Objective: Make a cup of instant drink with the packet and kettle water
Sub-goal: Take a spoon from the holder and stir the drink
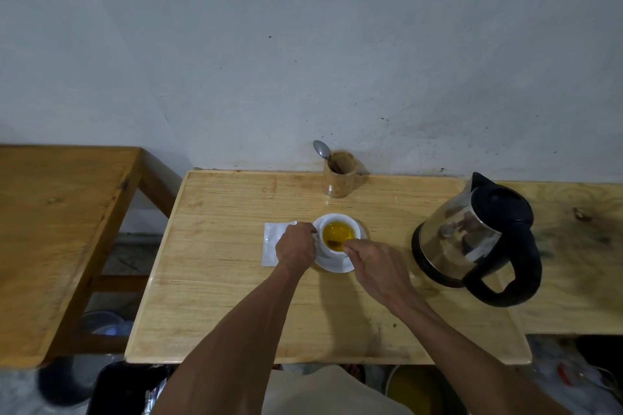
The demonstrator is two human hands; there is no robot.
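A white cup [337,248] holding yellow liquid stands on a white saucer [337,265] in the middle of the wooden table [236,296]. My left hand [296,246] grips the cup's left side at the handle. My right hand [374,263] pinches a spoon whose dark bowl [332,242] dips into the liquid. A white packet [271,241] lies flat just left of the cup, partly under my left hand. The steel kettle [472,236] with black lid and handle stands to the right.
A wooden holder [339,178] with a metal spoon [321,149] in it stands at the back edge by the wall. Another wooden table [50,229] sits to the left across a gap. Clutter lies on the floor below.
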